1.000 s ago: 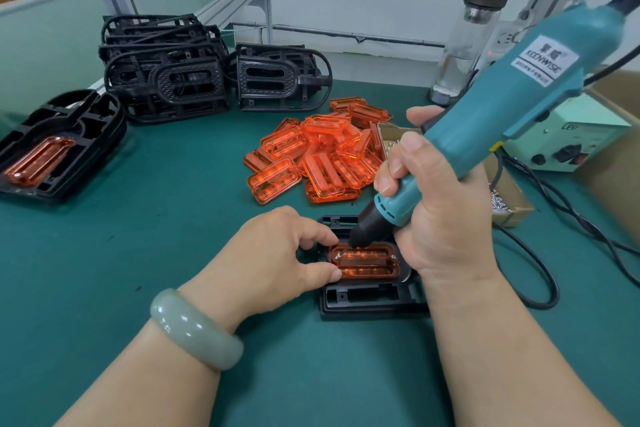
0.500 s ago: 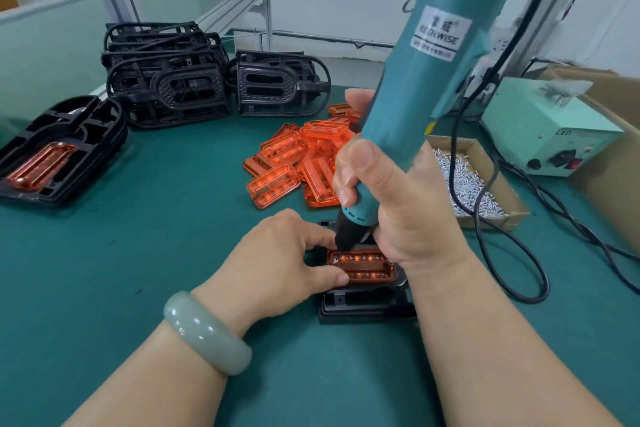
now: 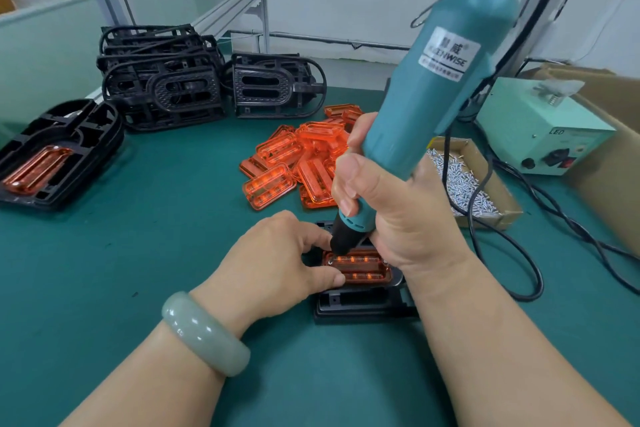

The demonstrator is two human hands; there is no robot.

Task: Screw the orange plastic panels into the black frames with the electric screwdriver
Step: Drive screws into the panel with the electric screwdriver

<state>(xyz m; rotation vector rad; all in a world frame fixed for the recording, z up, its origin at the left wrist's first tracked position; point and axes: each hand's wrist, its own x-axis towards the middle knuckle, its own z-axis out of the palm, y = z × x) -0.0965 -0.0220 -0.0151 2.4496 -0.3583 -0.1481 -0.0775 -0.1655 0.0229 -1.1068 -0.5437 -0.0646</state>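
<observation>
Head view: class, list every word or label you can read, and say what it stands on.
"KEENWISE": white label on the electric screwdriver.
"LED": front of the pale green power box.
Characters above KEENWISE and the small line beneath it: too blurred to read.

Electric screwdriver [image 3: 433,94] stands up much more vs 1 sec ago: its top end swings from far out R of the right hand [image 3: 398,204] to almost straight above it. Right hand turns w/ it, a bit closer to the left hand [image 3: 273,260].
</observation>
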